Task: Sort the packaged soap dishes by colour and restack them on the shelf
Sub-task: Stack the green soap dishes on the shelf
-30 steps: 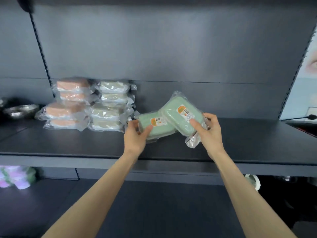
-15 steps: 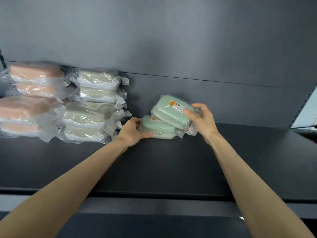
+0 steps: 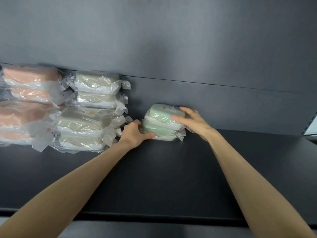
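Note:
Two green packaged soap dishes sit stacked at the back of the dark shelf [image 3: 171,177], against the rear panel. My left hand [image 3: 135,133] grips the left end of the lower green dish [image 3: 159,130], thumb along its front. My right hand [image 3: 192,121] holds the right end of the upper green dish [image 3: 161,114], fingers spread over its top and thumb on its front. To the left stand two piles of beige packaged dishes [image 3: 85,121] and, further left, piles of pink packaged dishes [image 3: 25,103].
The grey back panel [image 3: 171,48] rises right behind the stacks. Bare shelf stretches to the right of the green stack and across the front up to the shelf's front edge [image 3: 154,219].
Both hands carried the two green dishes back to the rear panel. The upper dish, tilted before, now lies flat on the lower one. The camera has moved closer.

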Available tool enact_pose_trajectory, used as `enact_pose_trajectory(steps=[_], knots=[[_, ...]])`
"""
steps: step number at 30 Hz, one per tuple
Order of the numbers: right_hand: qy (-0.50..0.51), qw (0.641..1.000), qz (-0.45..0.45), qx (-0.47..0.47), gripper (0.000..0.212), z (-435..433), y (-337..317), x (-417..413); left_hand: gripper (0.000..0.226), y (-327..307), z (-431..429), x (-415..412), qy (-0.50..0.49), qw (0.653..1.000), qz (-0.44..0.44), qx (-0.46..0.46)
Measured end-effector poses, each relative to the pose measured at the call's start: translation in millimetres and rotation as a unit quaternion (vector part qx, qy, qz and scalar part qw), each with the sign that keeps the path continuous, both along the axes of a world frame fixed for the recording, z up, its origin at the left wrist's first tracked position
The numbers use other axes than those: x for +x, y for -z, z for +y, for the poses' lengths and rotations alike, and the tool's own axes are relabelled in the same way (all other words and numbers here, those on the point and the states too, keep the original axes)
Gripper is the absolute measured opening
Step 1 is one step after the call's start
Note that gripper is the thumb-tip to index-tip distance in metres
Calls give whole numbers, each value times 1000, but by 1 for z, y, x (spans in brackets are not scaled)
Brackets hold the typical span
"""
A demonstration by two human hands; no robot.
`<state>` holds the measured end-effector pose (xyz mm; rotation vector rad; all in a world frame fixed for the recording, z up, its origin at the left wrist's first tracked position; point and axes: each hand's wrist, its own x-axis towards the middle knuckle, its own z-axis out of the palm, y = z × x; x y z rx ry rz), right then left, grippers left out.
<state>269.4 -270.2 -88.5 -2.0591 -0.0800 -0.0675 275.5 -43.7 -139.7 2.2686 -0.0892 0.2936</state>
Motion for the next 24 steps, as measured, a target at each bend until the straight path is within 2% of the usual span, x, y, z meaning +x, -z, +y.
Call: enact_pose_trajectory(steps=[3, 9, 13, 17, 24], knots=[[-5, 997, -60, -44, 77, 5, 0, 6, 65, 4, -1, 3, -3, 1000, -11, -13], [-16, 986, -146, -79, 51, 17, 1, 21, 53, 2, -1, 13, -7, 1000, -7, 14], [8, 967, -206, -149, 53, 22, 5, 26, 53, 4, -2, 18, -4, 1000, -8, 4], [-12, 970, -207, -128, 53, 23, 6, 23, 49, 5, 2, 20, 4, 1000, -10, -28], [22, 963, -224, -145, 48, 27, 11, 20, 43, 5, 1, 19, -17, 998, -32, -51]])
